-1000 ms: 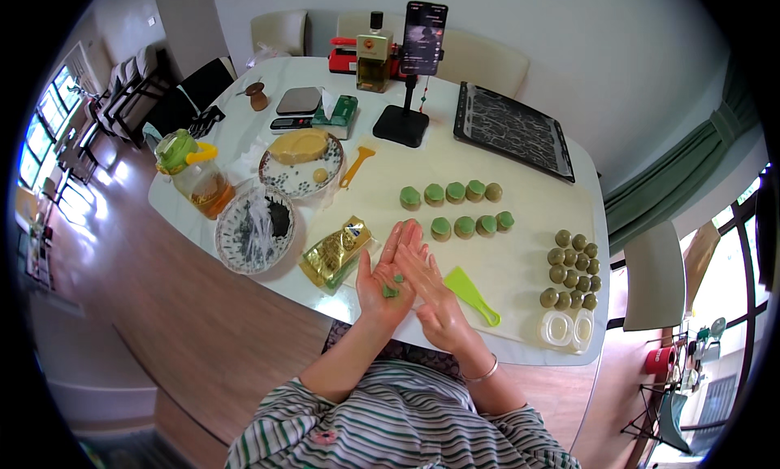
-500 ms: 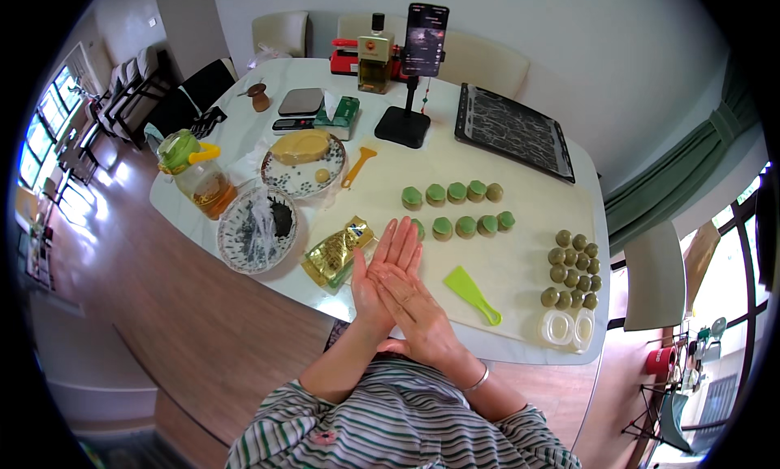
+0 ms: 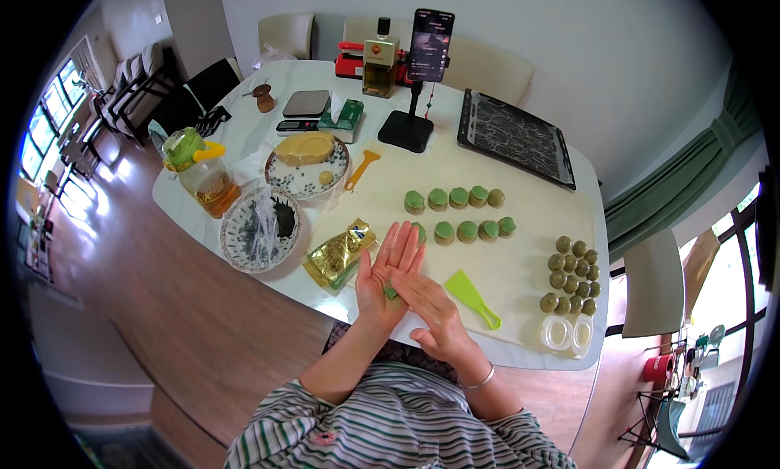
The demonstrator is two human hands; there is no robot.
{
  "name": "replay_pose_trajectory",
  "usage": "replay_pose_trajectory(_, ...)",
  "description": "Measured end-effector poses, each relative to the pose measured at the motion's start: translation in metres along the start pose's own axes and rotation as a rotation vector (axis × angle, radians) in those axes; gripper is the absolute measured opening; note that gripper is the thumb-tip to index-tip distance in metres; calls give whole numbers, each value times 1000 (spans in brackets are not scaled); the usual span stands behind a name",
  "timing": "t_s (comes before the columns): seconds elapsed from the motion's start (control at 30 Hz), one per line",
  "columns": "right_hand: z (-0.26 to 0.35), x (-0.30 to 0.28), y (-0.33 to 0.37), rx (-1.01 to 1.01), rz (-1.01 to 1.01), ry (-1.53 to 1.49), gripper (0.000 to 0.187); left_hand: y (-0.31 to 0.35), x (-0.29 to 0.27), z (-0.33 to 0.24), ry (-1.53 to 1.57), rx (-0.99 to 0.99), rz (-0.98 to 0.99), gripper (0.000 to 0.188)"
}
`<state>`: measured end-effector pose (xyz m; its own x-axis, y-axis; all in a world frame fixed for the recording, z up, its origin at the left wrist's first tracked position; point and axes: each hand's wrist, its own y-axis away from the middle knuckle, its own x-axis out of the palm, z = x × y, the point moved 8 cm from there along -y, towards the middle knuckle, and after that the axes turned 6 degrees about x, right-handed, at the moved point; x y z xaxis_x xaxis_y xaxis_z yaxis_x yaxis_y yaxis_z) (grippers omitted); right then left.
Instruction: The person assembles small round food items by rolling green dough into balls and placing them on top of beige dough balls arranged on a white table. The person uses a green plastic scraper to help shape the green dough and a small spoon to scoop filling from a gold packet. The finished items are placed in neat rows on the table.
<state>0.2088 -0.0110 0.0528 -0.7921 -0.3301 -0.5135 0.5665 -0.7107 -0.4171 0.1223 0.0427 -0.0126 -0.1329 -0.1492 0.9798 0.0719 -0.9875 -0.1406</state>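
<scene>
My left hand [image 3: 376, 294] is held palm up over the near edge of the table, its fingers stretched out. A small piece of green dough [image 3: 391, 292] lies on that palm, partly covered. Across it rests my right hand [image 3: 436, 319], its fingers straight and close together, the thumb apart. Just beyond are two rows of brown-green balls, most with flat green dough caps [image 3: 458, 197]; my left fingertips hide part of the nearer row. A gold foil bag [image 3: 340, 256] lies left of my hands, and a lime-green scraper [image 3: 471, 298] to their right.
Several plain balls [image 3: 582, 267] sit at the right, near clear plastic cups [image 3: 556, 332]. On the left are a patterned bowl [image 3: 230, 254], a plate [image 3: 280, 184] with a yellow dough block [image 3: 305, 149], and a jug [image 3: 195, 180]. A phone [image 3: 431, 46] and black tray [image 3: 520, 136] stand farther back.
My right hand has slid a little to the right and down off the left palm, uncovering the green dough. The view has shifted slightly.
</scene>
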Motion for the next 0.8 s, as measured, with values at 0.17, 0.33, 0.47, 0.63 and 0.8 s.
replay_pose_trajectory(0.17, 10, 19, 3, -88, 14, 325, 92, 2, -2, 0, -212, 7, 32, 67)
replay_pose_trajectory(0.33, 18, 36, 20, -84, 74, 235, 93, 1, -6, -2, 15, -17, 75, 68)
replay_pose_trajectory(0.47, 13, 36, 11, -93, 44, 470, 103, 8, -8, 6, -120, -18, 38, 69)
replay_pose_trajectory(0.63, 2, 26, -6, -13, 110, 639, 108, 19, -1, 8, -193, -38, 1, 70)
replay_pose_trajectory(0.8, 19, 36, 11, -66, 162, 305, 111, 6, 2, -12, -294, 56, 62, 72)
